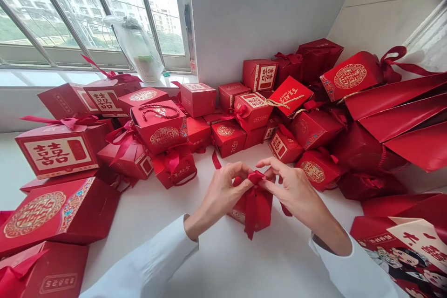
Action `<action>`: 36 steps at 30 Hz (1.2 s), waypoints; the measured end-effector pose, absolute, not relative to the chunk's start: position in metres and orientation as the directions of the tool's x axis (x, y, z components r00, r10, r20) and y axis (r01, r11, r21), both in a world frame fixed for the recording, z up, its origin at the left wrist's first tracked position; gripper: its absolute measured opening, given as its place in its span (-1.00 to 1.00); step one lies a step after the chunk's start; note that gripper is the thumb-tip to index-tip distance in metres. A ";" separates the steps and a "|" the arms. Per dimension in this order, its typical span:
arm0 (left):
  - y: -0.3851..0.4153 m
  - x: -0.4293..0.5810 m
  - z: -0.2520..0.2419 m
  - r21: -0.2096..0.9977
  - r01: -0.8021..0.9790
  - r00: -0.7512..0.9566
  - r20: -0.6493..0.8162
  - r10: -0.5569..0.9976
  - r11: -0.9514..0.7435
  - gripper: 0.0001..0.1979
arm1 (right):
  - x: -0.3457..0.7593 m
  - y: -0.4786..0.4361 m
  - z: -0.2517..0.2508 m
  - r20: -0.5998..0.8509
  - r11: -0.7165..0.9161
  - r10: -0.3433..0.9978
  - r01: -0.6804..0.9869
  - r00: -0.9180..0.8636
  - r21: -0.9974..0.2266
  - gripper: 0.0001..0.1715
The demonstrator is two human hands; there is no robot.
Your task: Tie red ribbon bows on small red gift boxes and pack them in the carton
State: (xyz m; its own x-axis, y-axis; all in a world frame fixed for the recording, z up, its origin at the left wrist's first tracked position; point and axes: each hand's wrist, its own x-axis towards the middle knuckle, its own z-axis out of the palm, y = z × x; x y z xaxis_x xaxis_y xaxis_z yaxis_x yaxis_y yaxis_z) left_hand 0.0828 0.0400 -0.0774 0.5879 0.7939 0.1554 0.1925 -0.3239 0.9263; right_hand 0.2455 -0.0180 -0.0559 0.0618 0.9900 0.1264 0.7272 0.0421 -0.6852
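Note:
A small red gift box [263,209] stands on the white table in front of me, with a red ribbon [252,209] hanging down its near side. At the top of the box, my left hand [228,181] pinches the ribbon between thumb and fingers from the left. From the right, my right hand [288,184] grips the same ribbon, its thumb and forefinger close to the left fingertips. A bow or knot shows between the two hands; its exact form is partly hidden by my fingers. One ribbon end sticks out beyond the left hand, another below the right.
Red boxes with gold print crowd the left, such as a large box [57,151], and more are heaped at the back [228,137]. Red paper bags [401,111] lean at the right. A cup in a plastic bag [141,53] stands on the window sill. The white table [209,260] extends toward me.

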 end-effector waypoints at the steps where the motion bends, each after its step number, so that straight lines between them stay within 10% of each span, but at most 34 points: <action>1: 0.040 0.083 -0.078 0.927 0.190 0.586 0.156 0.795 -0.322 -0.78 | 0.247 -0.015 -0.055 0.094 0.045 0.995 0.703 0.031 -0.710 -0.78; 12: 0.040 0.083 -0.079 0.928 0.174 0.554 0.185 0.812 -0.330 -0.89 | 0.266 0.011 -0.049 -0.137 0.026 0.959 0.560 -0.248 -0.828 -0.67; 36: 0.041 0.079 -0.065 0.965 0.191 0.593 0.034 0.805 -0.181 -0.77 | 0.262 0.008 -0.045 -0.040 0.146 0.972 0.728 -0.231 -0.670 -0.75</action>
